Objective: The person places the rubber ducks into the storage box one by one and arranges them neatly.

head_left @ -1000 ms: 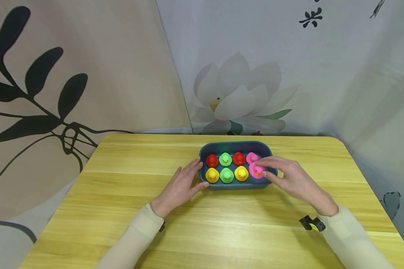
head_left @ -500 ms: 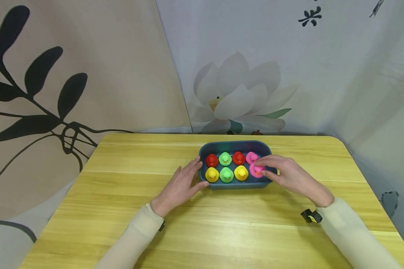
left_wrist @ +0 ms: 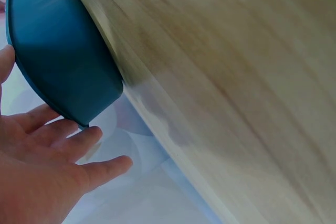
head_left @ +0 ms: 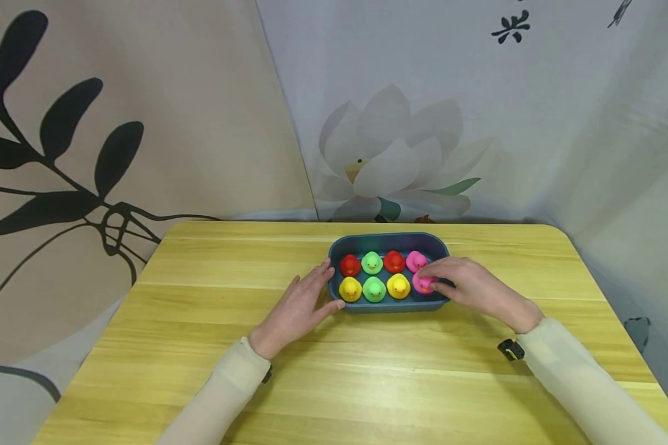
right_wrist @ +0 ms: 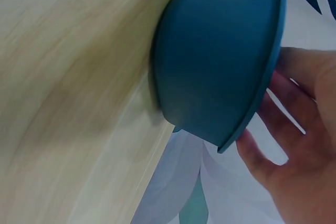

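A dark blue oblong box [head_left: 388, 309] holds small rubber ducks in two rows. At its right end my right hand [head_left: 475, 287] pinches the front pink duck [head_left: 423, 283] between thumb and fingers, partly hiding it. Right behind is another pink duck [head_left: 416, 261]. My left hand [head_left: 295, 309] touches the box's left end with straight, spread fingers. In the left wrist view those fingers meet the rim of the box [left_wrist: 58, 40]. The right wrist view shows fingers reaching over the rim of the box [right_wrist: 218, 51], with the ducks hidden behind its wall.
Further left in the box sit two red ducks [head_left: 350, 265], two green ducks [head_left: 375, 289] and two yellow ducks [head_left: 398, 286]. The wooden table [head_left: 334, 377] ends just behind the box, where a patterned cloth [head_left: 245, 111] hangs.
My right wrist and forearm have shifted forward and left, and the fingers with the pink duck have settled slightly in the box. My left hand stays where it was.
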The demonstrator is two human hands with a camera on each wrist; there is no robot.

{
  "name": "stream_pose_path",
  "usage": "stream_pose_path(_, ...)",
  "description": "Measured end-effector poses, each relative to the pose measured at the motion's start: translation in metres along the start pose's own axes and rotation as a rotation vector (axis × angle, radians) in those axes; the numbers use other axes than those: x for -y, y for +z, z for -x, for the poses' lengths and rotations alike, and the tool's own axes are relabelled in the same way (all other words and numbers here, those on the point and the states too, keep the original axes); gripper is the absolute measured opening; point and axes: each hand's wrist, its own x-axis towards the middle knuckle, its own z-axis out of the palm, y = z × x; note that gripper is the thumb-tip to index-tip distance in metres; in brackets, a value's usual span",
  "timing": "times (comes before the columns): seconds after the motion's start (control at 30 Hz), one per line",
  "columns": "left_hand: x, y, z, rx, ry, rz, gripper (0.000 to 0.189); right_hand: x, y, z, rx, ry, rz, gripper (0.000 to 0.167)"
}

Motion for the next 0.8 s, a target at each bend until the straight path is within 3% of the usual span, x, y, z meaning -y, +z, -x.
stream_pose_path(0.8, -0.0013, -0.0003, 0.0007, -0.013, 0.001, 0.006, 0.079, -0.0103, 0.0056, -0.0101, 0.054, -0.035, 0.080, 0.028)
